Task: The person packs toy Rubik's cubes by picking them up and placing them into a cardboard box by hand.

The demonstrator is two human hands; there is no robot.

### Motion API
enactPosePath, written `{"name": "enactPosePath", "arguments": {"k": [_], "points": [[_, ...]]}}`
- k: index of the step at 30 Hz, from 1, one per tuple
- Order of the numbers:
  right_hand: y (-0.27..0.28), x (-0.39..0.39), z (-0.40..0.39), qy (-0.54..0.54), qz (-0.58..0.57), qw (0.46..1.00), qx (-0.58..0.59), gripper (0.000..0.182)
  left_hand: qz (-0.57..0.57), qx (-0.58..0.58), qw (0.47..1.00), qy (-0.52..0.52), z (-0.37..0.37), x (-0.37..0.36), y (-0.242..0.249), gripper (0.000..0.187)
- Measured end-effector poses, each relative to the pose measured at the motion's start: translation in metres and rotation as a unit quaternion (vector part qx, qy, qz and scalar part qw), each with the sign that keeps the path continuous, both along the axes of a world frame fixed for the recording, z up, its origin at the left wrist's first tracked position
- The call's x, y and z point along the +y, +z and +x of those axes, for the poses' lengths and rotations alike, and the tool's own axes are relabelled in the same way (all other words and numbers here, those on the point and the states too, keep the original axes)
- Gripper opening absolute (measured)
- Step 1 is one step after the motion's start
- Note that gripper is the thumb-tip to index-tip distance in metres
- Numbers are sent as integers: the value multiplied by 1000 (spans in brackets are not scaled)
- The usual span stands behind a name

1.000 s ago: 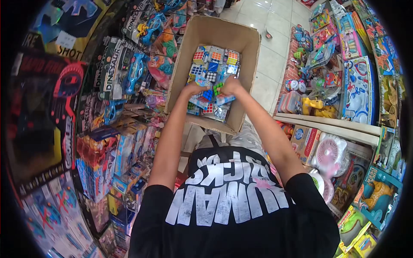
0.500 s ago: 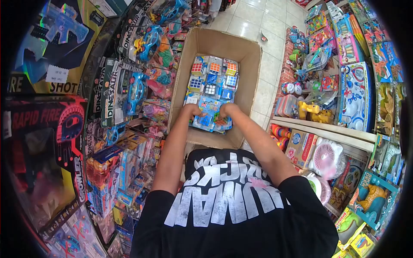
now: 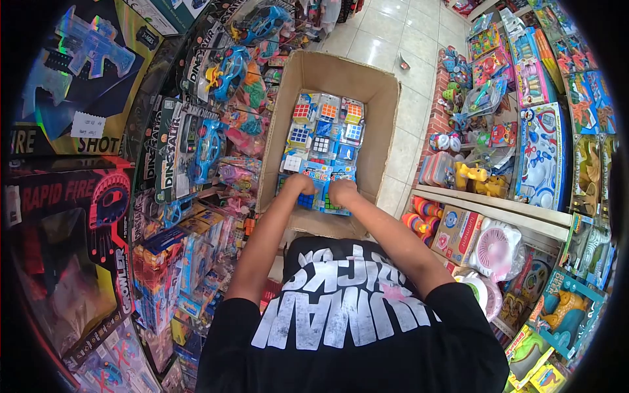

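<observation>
A brown cardboard box [image 3: 380, 118] stands open in front of me. Rows of blister-packed puzzle cubes [image 3: 320, 145] lie inside it, with orange, white, blue and green faces up. At the near end, my left hand [image 3: 301, 185] has its fingers curled on the edge of a blue-carded puzzle cube pack [image 3: 295, 200]. Close beside it, my right hand [image 3: 342, 191] is closed at the top of a neighbouring puzzle cube pack [image 3: 335, 208]. Both sets of fingertips are partly hidden. Lettering on a blue card [image 3: 317, 175] shows between the hands.
Hanging dinosaur toy packs [image 3: 209, 150] crowd the left side of the box. Boxed toy guns [image 3: 72, 216] stand further left. Shelves [image 3: 498, 204] on the right hold toys and a pink fan [image 3: 493, 247]. Pale floor tiles [image 3: 373, 46] run behind the box.
My hands have come closer together and shifted slightly nearer to me. The blue card between them is more covered, and green cube faces show below. The whole view has shifted slightly.
</observation>
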State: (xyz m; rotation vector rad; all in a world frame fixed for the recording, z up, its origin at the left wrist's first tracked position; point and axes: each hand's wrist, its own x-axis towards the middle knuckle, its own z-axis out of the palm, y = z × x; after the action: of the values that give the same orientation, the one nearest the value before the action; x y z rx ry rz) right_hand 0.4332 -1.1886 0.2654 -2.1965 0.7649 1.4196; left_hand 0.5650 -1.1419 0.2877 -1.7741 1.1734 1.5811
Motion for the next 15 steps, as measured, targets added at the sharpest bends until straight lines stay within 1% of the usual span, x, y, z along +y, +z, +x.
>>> {"name": "enactPosePath", "arguments": {"k": [1, 2, 3, 4, 5, 6, 7, 8, 9, 10, 11, 12, 14, 15], "points": [[-4, 4, -4, -26, -19, 999, -23, 38, 0, 0, 1000, 2, -3, -1, 2, 60], [-8, 7, -8, -51, -37, 997, -46, 38, 4, -4, 1000, 3, -6, -1, 3, 53], [-14, 7, -11, -50, -35, 997, -46, 38, 8, -9, 1000, 5, -7, -1, 2, 47], [-18, 8, -16, -70, -21, 996, -42, 43, 11, -9, 1000, 5, -13, 24, -60, 47], [-21, 7, -16, -90, -9, 995, -39, 48, -23, -17, 999, -47, -17, 29, -122, 41], [-21, 10, -14, -92, -8, 995, -40, 48, -56, -23, 993, -98, -18, 9, -181, 39], [-21, 13, -15, -128, -27, 991, -34, 55, -42, -23, 993, -104, -19, 5, -162, 43], [-21, 16, -18, -163, -45, 985, -27, 62, -41, -21, 993, -104, -20, 6, -154, 43], [-18, 16, -19, -162, -44, 985, -26, 62, -52, -22, 995, -86, -21, 7, -160, 42], [-12, 13, -17, -153, -22, 988, -26, 66, -64, -24, 995, -67, -21, 6, -162, 41], [-5, 11, -16, -142, -1, 990, -26, 70, -67, -18, 995, -73, -17, 5, -164, 43], [3, 10, -16, -138, -1, 990, -27, 70, -68, -18, 995, -69, -11, 5, -156, 43], [21, 11, -18, -101, -60, 990, -78, 56, -206, -66, 976, 24, 3, 12, -110, 42], [30, 8, -22, -133, -50, 984, -111, 52, -312, -79, 943, 84, 6, 20, -61, 38]]}}
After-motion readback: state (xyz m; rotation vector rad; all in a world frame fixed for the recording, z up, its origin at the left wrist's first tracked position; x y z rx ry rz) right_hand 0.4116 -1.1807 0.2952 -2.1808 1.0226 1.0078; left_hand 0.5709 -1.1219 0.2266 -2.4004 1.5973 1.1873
